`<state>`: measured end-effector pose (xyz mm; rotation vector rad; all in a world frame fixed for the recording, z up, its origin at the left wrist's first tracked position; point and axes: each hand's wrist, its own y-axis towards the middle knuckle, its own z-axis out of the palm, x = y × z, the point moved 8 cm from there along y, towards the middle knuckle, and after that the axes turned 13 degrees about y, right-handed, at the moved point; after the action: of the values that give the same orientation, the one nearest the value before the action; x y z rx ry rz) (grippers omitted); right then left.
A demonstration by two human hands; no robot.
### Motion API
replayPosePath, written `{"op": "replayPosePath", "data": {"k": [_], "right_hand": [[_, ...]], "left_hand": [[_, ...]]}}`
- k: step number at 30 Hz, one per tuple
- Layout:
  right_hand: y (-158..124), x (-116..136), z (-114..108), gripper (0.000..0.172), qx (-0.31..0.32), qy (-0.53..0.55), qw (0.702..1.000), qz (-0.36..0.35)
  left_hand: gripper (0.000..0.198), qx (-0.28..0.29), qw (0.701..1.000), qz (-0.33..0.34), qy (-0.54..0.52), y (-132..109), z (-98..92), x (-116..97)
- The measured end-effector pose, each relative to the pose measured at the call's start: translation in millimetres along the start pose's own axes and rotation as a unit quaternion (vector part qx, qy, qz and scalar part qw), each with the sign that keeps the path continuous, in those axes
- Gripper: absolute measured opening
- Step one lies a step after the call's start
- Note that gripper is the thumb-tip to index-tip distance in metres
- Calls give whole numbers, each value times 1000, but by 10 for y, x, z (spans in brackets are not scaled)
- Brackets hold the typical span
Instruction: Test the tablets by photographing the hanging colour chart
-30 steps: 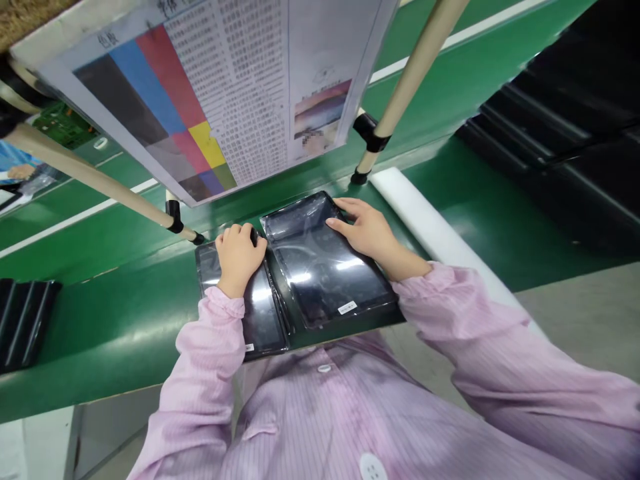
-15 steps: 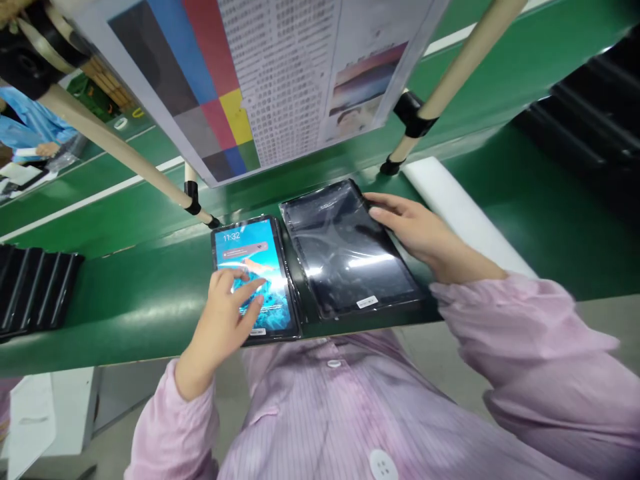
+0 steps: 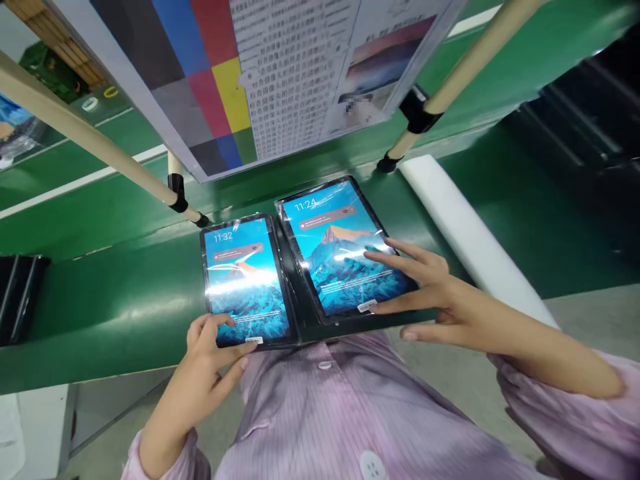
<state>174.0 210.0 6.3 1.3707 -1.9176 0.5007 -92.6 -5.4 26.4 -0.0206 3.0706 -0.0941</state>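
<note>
Green bench (image 3: 115, 300) | left fingers (image 3: 216, 321) spread, touching left tablet (image 3: 245, 280) | right fingers (image 3: 387, 257) spread flat on right tablet (image 3: 340, 247)

The person wears a pale pink smock of thin fabric with fine vertical pinstripes (image 3: 320, 427), closed down the front by round white buttons (image 3: 372, 465). Its long loose sleeves end in gathered cuffs (image 3: 575, 407), pushed back from the wrists. Both bare hands carry no gloves or rings.
</note>
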Motion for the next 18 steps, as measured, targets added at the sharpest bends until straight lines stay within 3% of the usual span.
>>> {"op": "replayPosePath", "data": {"k": [2,6,8,13,15,18], "right_hand": [[134,-119,-24,29,-31,-34,999,15],[324,-430,-295,48,-197,-97,969,110],[354,-428,-325,52,-217,-77,967,110],[360,-157,-14,28,-78,-29,996,41],[356,-178,-17,29,-99,-58,991,70],[291,-358,-261,50,-230,-125,951,167]], "left_hand": [[31,-14,1000,-12,15,147,32,107],[42,-99,977,-160,100,407,-64,418],[49,-125,968,-187,110,437,-137,405],[42,-79,995,-54,39,324,-175,-55],[39,-77,996,-34,34,258,-192,-160],[37,-100,994,-29,41,220,-227,-216]]}}
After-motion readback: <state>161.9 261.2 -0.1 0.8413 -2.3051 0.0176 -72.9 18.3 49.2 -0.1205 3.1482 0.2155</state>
